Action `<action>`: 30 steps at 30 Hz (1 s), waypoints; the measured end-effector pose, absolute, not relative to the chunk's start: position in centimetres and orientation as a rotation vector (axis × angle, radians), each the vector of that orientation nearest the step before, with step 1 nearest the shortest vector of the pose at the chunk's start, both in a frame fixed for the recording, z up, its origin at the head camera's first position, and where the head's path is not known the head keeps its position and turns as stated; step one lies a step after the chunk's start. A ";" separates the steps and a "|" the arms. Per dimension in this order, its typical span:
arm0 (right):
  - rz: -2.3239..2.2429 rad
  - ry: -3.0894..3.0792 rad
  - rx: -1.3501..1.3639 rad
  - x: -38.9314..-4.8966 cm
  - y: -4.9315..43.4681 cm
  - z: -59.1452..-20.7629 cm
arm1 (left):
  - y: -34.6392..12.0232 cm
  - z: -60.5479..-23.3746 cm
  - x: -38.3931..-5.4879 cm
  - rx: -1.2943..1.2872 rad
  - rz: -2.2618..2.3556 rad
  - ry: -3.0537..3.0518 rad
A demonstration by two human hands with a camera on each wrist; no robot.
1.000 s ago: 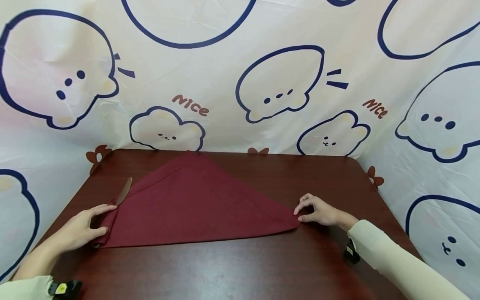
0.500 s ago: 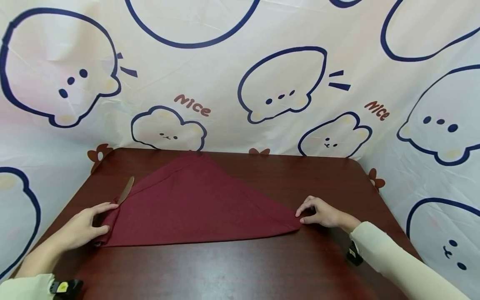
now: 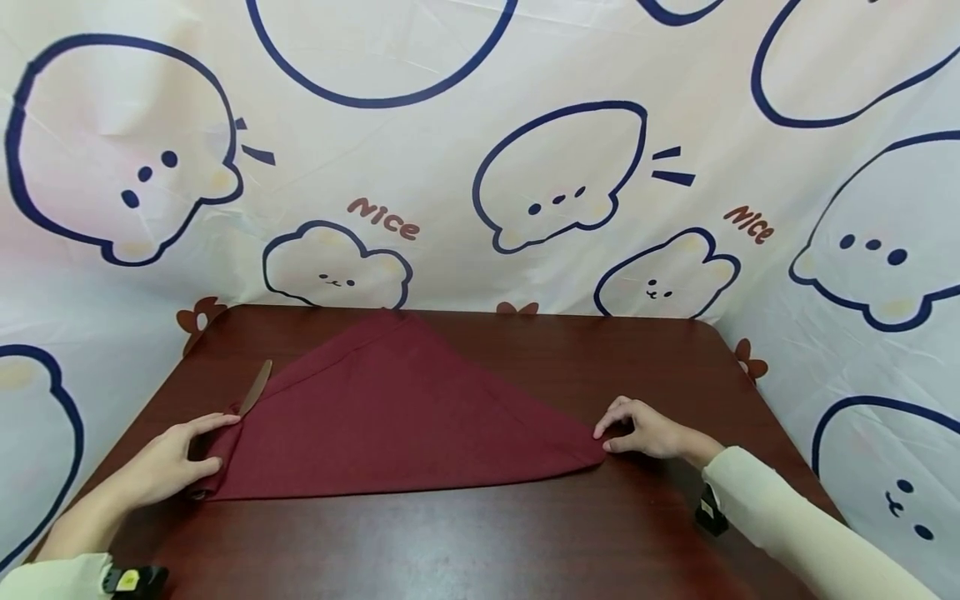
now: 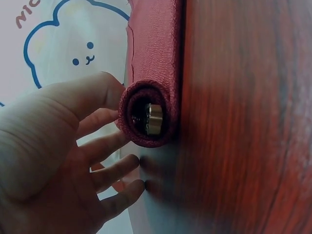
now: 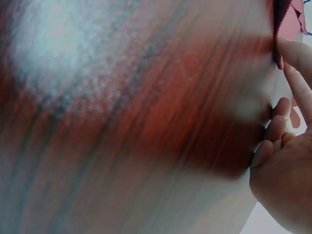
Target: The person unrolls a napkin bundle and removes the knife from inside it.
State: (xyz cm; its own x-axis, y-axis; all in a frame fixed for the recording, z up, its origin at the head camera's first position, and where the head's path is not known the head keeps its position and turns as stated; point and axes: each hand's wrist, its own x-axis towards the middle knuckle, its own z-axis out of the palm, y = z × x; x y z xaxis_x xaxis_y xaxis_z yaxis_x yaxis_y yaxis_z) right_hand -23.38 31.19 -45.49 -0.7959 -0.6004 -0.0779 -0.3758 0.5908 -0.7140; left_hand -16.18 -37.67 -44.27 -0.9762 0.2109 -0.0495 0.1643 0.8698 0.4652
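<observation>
A dark red cloth napkin (image 3: 397, 408), folded into a triangle, lies on the table with its left end rolled up. From the far end of that roll sticks the rounded blade of a table knife (image 3: 256, 390). My left hand (image 3: 161, 467) holds the roll, index finger on its far part and thumb on its near side. In the left wrist view a gold-coloured metal end (image 4: 155, 119) shows inside the roll; what else lies within is too dark to tell. My right hand (image 3: 647, 429) pinches the napkin's right corner between thumb and index finger.
The brown wood-grain table (image 3: 480, 542) carries the napkin, whose tip reaches its back edge. Behind and on both sides hangs a white curtain (image 3: 442, 167) with blue cartoon outlines. Each wrist wears a small black device.
The head view has shifted slightly. Both hands keep their hold on the napkin and stay in nearly the same places; the roll looks the same.
</observation>
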 end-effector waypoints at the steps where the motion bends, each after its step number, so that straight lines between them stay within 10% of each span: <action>1: -1.022 2.513 -0.787 -23.4 31.2 -45.5 | -37.7 -44.3 -16.2 0.300 0.723 2.946; 30: -1.026 2.489 -0.743 -23.2 31.0 -45.4 | -36.5 -44.5 -15.1 0.325 0.528 3.055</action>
